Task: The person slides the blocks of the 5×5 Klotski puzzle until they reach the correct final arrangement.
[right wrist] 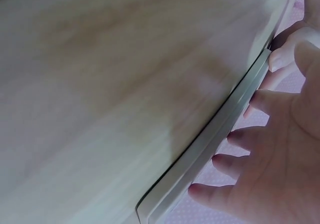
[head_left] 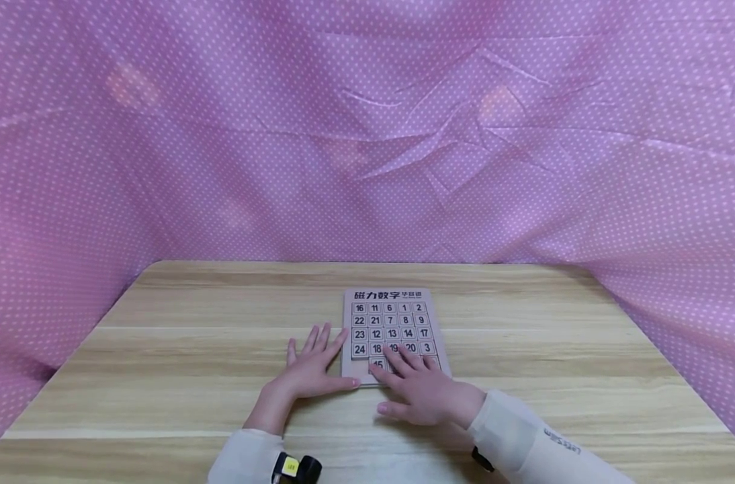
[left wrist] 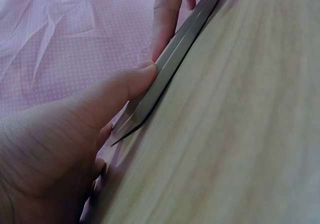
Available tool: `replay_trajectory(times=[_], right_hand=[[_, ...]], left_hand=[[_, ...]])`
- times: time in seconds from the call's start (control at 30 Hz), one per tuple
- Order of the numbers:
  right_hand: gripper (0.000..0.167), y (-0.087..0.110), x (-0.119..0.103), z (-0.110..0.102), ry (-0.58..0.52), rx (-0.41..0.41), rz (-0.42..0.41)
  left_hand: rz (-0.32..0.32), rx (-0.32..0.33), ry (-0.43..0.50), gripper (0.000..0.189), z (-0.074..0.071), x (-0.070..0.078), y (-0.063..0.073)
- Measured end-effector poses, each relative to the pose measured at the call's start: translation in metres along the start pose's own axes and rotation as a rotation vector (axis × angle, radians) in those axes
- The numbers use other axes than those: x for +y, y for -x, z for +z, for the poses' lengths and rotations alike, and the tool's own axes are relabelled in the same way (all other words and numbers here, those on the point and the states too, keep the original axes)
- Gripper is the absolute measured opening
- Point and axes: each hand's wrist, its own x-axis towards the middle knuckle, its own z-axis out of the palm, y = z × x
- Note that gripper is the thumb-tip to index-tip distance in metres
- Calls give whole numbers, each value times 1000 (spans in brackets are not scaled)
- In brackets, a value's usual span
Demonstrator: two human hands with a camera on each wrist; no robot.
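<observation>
A grey number slide puzzle [head_left: 347, 310] lies flat on the table, its numbered tiles in rows under a printed heading. The cell at its near left corner holds no tile, and beside it is tile 15 [head_left: 376, 363]. My left hand [head_left: 310, 370] is spread at the left side, thumb at the near left corner and index fingertip on the left edge. The thumb [left wrist: 132, 82] shows against the frame's side in the left wrist view. Over the lower rows, my right hand [head_left: 424, 396] rests straight fingertips on the tiles, hiding part of the bottom row.
The wooden table [head_left: 222, 302] extends around the puzzle on all sides. Behind it and at both sides hangs a pink dotted cloth [head_left: 367, 134]. A black strap device with a yellow label [head_left: 291, 466] sits on the left wrist.
</observation>
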Motion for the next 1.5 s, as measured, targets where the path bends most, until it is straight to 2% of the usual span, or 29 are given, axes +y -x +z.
replay_trajectory(times=[0.3, 0.43, 0.8, 1.07, 1.23, 1.5], right_hand=[[64, 0, 1, -1, -15, -2, -2], [66, -5, 1, -2, -17, 24, 0], [70, -44, 9, -9, -41, 74, 122], [71, -68, 12, -14, -23, 47, 207], [69, -72, 11, -14, -28, 44, 222], [68, -65, 8, -12, -24, 67, 187]], left_hand=[[1, -8, 0, 94, 0, 0, 0], [1, -11, -11, 93, -1, 0, 0], [5, -15, -16, 94, -4, 0, 1], [14, -19, 0, 92, -5, 1, 1], [11, -21, 7, 92, -4, 1, 1], [9, -19, -1, 93, -4, -1, 0]])
